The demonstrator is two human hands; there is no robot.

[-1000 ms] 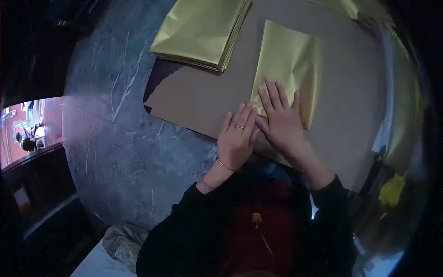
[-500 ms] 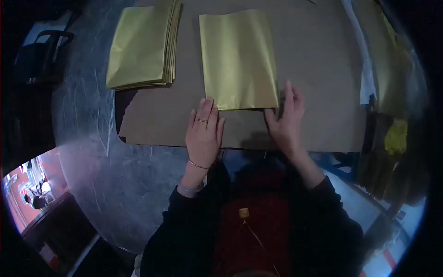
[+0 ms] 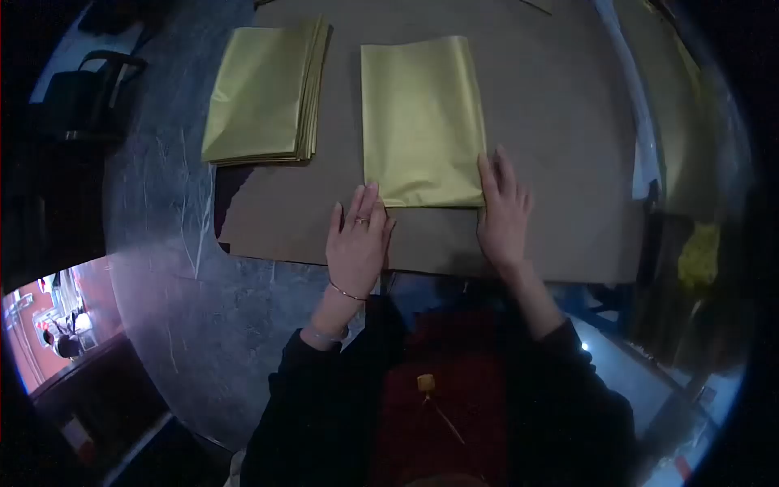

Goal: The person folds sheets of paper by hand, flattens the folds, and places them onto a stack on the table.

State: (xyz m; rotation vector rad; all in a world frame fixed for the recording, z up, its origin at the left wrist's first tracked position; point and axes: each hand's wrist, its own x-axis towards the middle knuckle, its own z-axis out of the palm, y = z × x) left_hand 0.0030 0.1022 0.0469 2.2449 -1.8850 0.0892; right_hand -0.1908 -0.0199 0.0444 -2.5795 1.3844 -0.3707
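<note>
Gold stack was set on cardboard. Open left hand was placed at near-left corner of gold piece, same cardboard; right hand, also open, along right edge. Skew could be caused by uneven pressure.

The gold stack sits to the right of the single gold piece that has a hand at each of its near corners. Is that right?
Not quite: the head view shows the gold stack to the left of the single gold piece. That piece does have the left hand and the right hand at its near corners.
</note>
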